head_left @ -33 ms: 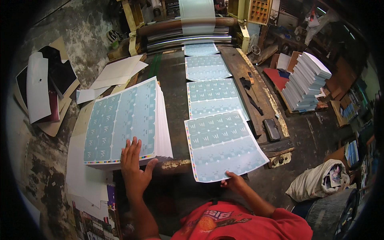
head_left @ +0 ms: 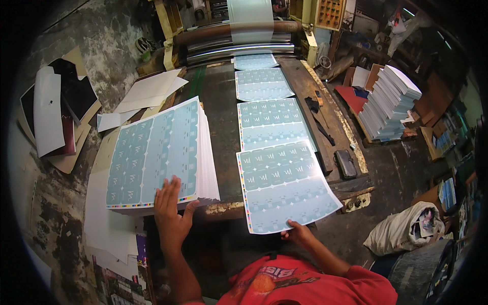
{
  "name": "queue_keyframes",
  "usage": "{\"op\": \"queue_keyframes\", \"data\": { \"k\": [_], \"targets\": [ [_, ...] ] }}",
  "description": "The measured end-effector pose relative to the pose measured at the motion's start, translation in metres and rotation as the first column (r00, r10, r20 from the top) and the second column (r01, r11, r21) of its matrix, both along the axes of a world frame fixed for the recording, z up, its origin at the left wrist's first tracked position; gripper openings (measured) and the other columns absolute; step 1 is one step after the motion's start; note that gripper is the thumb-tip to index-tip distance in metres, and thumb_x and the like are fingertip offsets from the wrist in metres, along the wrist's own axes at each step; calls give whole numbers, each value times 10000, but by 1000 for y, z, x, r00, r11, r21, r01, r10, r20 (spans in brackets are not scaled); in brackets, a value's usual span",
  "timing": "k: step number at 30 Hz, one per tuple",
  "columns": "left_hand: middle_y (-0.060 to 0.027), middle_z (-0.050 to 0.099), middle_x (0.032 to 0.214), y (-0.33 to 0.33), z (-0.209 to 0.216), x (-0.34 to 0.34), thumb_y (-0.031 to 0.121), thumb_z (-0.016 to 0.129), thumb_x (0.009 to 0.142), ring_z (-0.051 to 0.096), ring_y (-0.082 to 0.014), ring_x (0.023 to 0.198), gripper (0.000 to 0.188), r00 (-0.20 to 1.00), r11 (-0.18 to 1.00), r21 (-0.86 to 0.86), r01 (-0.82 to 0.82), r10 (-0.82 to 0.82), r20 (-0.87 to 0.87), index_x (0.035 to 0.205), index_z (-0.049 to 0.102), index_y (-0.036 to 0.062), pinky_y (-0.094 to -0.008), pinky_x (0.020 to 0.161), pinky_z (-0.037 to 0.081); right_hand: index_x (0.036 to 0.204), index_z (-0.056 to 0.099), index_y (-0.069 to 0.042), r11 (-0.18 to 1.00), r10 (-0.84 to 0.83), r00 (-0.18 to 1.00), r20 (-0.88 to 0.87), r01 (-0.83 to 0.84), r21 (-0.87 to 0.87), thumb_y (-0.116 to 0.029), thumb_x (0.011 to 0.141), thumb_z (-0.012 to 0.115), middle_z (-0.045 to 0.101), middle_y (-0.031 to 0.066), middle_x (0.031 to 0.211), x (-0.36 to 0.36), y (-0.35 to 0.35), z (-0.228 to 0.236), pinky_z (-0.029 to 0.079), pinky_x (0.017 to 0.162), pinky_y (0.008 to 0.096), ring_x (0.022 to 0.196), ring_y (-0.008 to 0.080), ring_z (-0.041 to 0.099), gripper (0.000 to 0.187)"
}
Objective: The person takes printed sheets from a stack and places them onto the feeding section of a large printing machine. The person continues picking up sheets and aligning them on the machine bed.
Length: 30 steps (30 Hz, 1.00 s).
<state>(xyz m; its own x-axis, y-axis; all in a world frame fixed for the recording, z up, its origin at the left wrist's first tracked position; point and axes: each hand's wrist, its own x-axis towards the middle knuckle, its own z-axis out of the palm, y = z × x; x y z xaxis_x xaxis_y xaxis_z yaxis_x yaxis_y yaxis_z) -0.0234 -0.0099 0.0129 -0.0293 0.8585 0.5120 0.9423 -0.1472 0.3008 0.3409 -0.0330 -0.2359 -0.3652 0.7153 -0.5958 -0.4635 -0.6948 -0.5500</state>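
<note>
A tall stack of pale blue-green printed sheets (head_left: 170, 147) stands at the left, colour patches along its near edge. My left hand (head_left: 172, 211) lies at its near edge, fingers stretched out over the top sheet and thumb to the side. Between the thumb and fingers of my right hand (head_left: 298, 234) is the near edge of a loose printed sheet (head_left: 284, 185). That sheet bows a little, and its far end overlaps another printed sheet (head_left: 269, 119) on the long bench. The right hand's other fingers are mostly hidden under the paper.
Rollers of a machine (head_left: 239, 48) cross the bench's far end, with a clear film (head_left: 251, 20) hanging over them. A dark pouch (head_left: 346, 164) lies near the bench's right edge. White stacked paper (head_left: 389, 104) stands right, beyond a pale sack (head_left: 404, 229) on the floor.
The loose sheet in my right hand has shifted very slightly, its far edge now a little lower and to the right. My left hand has barely moved on the stack.
</note>
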Motion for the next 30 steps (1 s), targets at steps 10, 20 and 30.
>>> {"op": "queue_keyframes", "data": {
  "k": [10,20,30],
  "targets": [
    [-107,687,1175,-1,-13,9,333,668,892,557,-338,1222,355,993,992,123,-35,21,112,1125,699,67,-452,1034,370,1258,466,-8,999,37,996,75,-34,-41,-372,1010,466,688,206,992,-6,-36,20,524,789,365,779,217,656,441],
    [-117,706,1028,16,-19,21,200,551,966,602,-327,1041,256,890,965,156,-212,125,440,1038,707,10,-432,939,424,1236,477,16,988,-145,989,22,143,58,-491,981,447,676,190,929,-19,32,10,505,848,431,786,243,637,569],
    [-117,689,1093,7,-21,20,222,582,960,581,-323,1115,240,956,970,155,-184,140,259,1062,707,45,-439,994,383,1436,283,-169,888,-449,892,54,438,141,-352,975,520,648,138,1089,-31,47,9,544,747,414,779,200,630,550]
  ]
}}
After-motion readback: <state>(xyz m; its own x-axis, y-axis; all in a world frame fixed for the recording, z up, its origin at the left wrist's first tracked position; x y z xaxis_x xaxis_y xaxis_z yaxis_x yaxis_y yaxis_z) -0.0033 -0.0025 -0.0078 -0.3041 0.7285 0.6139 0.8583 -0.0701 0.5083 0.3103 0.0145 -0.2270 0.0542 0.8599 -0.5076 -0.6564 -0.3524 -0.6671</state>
